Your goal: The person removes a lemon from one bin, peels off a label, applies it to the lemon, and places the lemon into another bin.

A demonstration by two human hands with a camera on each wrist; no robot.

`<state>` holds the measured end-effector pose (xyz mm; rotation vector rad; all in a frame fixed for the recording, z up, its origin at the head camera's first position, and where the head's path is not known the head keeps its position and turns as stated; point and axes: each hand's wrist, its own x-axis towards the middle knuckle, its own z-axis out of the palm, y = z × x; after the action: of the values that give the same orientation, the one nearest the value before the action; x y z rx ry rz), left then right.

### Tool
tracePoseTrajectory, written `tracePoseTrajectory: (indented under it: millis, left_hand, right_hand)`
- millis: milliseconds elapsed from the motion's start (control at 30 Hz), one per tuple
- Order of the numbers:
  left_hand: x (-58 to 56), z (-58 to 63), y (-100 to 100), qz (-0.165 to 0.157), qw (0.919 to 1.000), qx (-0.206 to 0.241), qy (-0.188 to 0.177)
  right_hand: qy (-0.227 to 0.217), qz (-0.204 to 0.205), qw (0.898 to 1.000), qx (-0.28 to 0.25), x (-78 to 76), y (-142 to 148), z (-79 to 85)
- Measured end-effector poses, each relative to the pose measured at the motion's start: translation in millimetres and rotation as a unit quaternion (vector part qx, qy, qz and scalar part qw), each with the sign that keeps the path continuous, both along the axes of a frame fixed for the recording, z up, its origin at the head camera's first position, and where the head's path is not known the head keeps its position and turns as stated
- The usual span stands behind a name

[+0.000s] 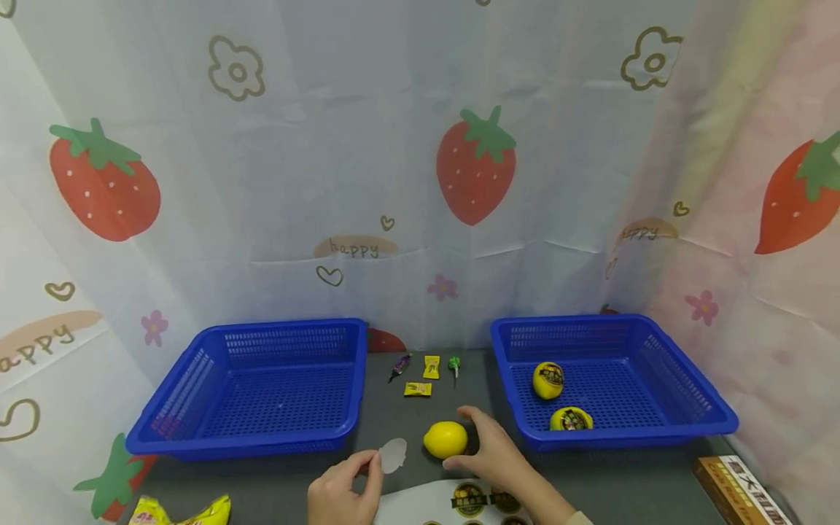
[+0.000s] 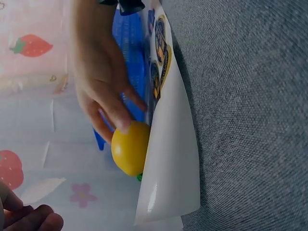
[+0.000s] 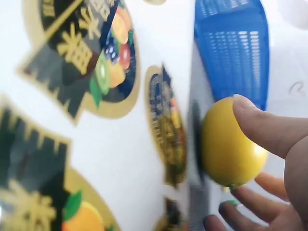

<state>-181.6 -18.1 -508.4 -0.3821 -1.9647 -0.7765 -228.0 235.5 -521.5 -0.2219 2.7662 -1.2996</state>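
My left hand [image 1: 344,490] pinches a small whitish sticker [image 1: 393,456] between thumb and forefinger, its plain back showing. On the dark tabletop, right of the sticker, lies a yellow lemon [image 1: 445,440]. My right hand [image 1: 494,450] reaches around the lemon's right side, thumb and fingers spread apart. In the right wrist view the thumb [image 3: 255,118] overlaps the lemon [image 3: 231,144], with the other fingers low beside it. A white sheet of round fruit stickers [image 1: 420,503] lies in front of the hands, and its near end curls up in the left wrist view.
A blue basket [image 1: 246,446] stands at left. Another blue basket [image 1: 630,439] at right holds two lemons with dark labels [image 1: 547,380]. Between them lie small wrapped candies [image 1: 418,389] and a green lollipop [image 1: 455,363]. A yellow packet [image 1: 180,512] and a brown box [image 1: 738,490] sit at the near corners.
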Motion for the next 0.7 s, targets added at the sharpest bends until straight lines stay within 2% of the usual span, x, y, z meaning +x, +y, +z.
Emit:
tracePoseTrajectory:
  millis: [67,167,267,333,467,500,567,633,700]
  left_hand:
    - [-0.7,-0.5,-1,0.0,1.0,0.002,-0.001]
    - [-2.0,-0.6,-1,0.008,1.0,-0.001,-0.006]
    - [-4.0,0.7,0,0.016,0.9997,-0.001,-0.018]
    - [-5.8,1.9,1,0.014,0.9994,0.007,-0.029]
    - [-8.8,6.8,5,0.003,0.9976,0.033,-0.061]
    - [-9.2,8.2,6,0.001,0.9969,0.039,-0.069]
    - [-9.0,11.5,9,-0.003,0.9952,0.046,-0.086]
    - [-8.6,14.1,12,-0.005,0.9941,0.051,-0.096]
    - [-7.9,16.2,15,-0.013,0.9941,0.058,-0.091]
  right_hand:
    - [-0.025,0.014,1.0,-0.012,-5.3,-1,-4.3]
    - [-0.036,0.038,0.998,-0.034,-9.3,1,-7.4]
    - [-0.051,0.069,0.99,-0.108,-7.7,4,-6.7]
    - [-0.076,0.091,0.976,-0.185,-4.5,5,-5.0]
    - [-0.132,0.113,0.93,-0.324,4.7,5,0.0]
    - [-0.145,0.114,0.918,-0.352,7.0,5,1.8]
    - [-0.159,0.115,0.899,-0.391,11.5,5,5.5]
    - [-0.164,0.116,0.887,-0.416,15.1,3,9.2]
    - [-0.154,0.113,0.885,-0.424,18.3,1,12.8]
